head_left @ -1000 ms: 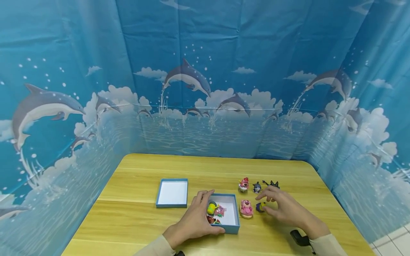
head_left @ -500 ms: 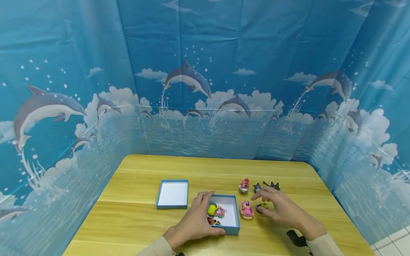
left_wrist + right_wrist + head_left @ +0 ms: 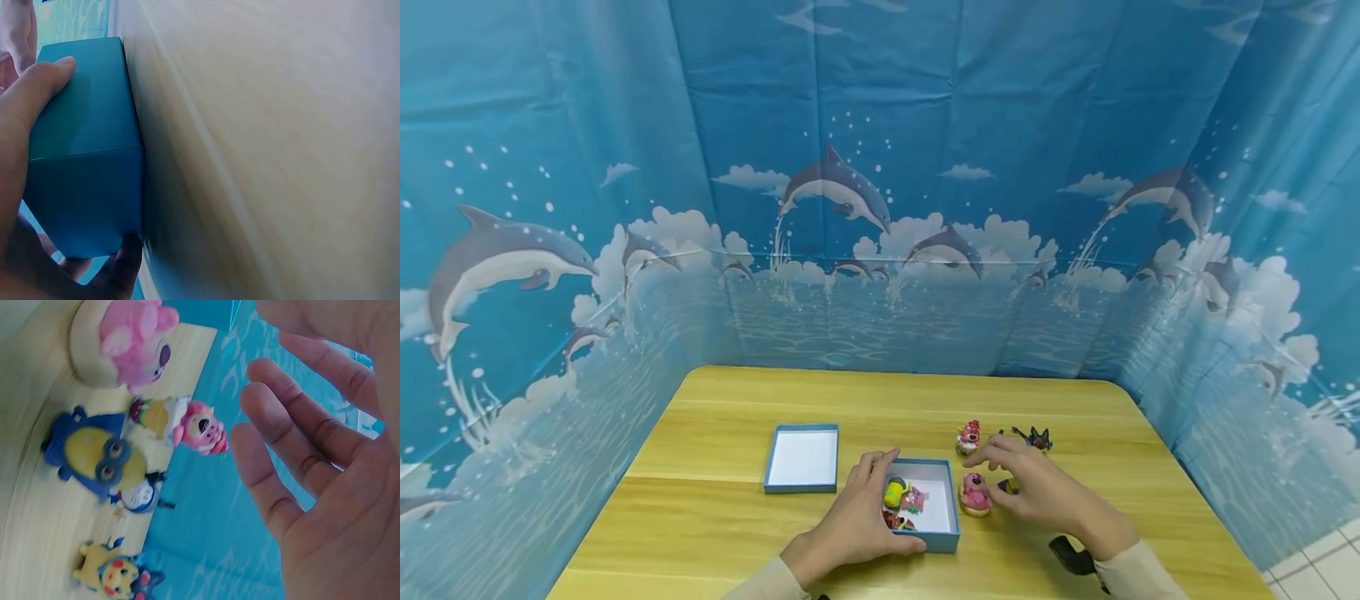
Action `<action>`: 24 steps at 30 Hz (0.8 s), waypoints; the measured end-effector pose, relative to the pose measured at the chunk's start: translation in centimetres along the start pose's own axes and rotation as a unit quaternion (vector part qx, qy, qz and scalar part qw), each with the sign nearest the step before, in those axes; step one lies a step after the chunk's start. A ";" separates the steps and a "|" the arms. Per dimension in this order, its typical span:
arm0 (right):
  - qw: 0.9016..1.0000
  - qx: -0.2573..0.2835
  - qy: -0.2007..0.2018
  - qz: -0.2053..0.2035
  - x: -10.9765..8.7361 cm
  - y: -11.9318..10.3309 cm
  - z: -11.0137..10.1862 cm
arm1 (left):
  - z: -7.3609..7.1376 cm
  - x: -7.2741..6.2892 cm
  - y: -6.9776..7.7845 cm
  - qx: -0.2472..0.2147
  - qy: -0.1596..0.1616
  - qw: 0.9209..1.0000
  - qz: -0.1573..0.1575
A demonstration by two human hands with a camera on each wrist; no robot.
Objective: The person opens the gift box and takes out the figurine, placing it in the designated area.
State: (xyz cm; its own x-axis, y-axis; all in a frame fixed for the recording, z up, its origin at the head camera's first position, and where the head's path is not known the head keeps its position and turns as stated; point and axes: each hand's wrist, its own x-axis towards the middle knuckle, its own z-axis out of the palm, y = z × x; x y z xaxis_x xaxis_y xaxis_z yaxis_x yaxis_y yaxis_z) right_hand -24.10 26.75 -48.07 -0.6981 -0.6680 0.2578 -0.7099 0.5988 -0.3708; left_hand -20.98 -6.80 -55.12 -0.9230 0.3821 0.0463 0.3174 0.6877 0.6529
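Note:
My left hand point(image 3: 857, 518) grips a blue box point(image 3: 942, 542) by its left side, with the thumb on the near wall; the left wrist view shows the fingers around the box's corner. Inside the box lie a yellow-and-grey figurine point(image 3: 895, 492), a pink one point(image 3: 913, 500) and a red-brown one point(image 3: 892, 520). Over the toys right of the box hovers my right hand point(image 3: 1037, 492), fingers loosely bent and nothing held. Closest to its fingertips is the pink bear figurine point(image 3: 975, 492). A minion figurine in blue point(image 3: 94, 453) stands beside that bear, partly hidden in the head view.
Behind stand a pink bear with a strawberry cap point(image 3: 969, 436), a penguin-like figurine point(image 3: 140, 495) and a yellow figurine with a dark-eared hood point(image 3: 109, 573). The white-lined box lid point(image 3: 802, 458) lies left on the wooden table point(image 3: 715, 425). A dolphin-print curtain point(image 3: 850, 317) surrounds the table.
My right hand has moved left, from over the minion figurine toward the pink bear beside the box. The left hand stays on the box, and the figurines keep their places.

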 end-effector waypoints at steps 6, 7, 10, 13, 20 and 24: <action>1.000 0.015 -0.017 0.007 0.8 -0.8 0.2 | 0.0 -0.1 0.2 -0.001 0.002 1.000 0.006; 1.000 0.018 -0.018 0.006 0.9 -0.9 0.3 | 0.0 -0.1 0.3 -0.003 0.002 1.000 0.007; 1.000 0.017 -0.019 0.003 1.2 -1.1 0.6 | 0.0 -0.2 0.3 -0.005 0.004 1.000 0.010; 1.000 0.009 -0.013 -0.003 1.5 -1.4 0.8 | 0.0 -0.2 0.2 -0.006 0.003 1.000 0.010; 1.000 0.017 -0.016 -0.015 2.4 -2.1 1.3 | 0.1 0.0 -0.2 -0.001 0.002 1.000 0.007; 0.999 0.011 -0.021 -0.021 2.8 -2.7 1.5 | 0.0 -0.2 -0.3 0.000 -0.005 1.000 0.012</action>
State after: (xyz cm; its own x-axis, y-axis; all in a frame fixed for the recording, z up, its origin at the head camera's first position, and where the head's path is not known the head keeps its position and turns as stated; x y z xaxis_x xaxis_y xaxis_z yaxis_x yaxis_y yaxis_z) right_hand -24.04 22.60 -47.70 -0.6626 -0.7110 0.2355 -0.7360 0.5599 -0.3805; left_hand -20.91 -7.08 -55.37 -0.9127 0.4048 0.0550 0.3402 0.6785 0.6511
